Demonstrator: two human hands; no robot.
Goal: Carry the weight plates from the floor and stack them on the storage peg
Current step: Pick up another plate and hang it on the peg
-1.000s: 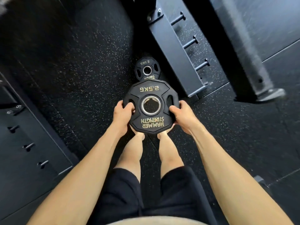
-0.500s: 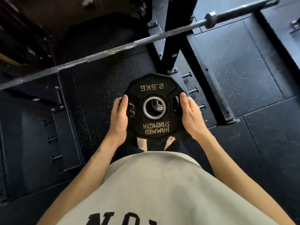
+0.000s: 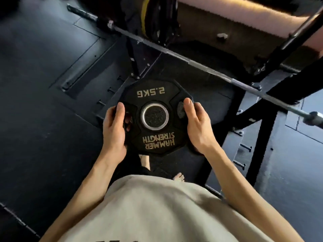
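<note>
Plate held flat between both hands.
The left hand (image 3: 114,126) and right hand (image 3: 196,126) grip opposite edges of the weight plate (image 3: 153,95).

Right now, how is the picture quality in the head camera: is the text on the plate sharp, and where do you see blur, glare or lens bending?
Head view: the 2.5KG weight plate, gripped by the left hand and right hand, is sharp and its lettering readable; the barbell is slightly smeared by motion; a pale overexposed band glows top right; the wide lens splays floor seams outward; the dark floor is dim.
</note>
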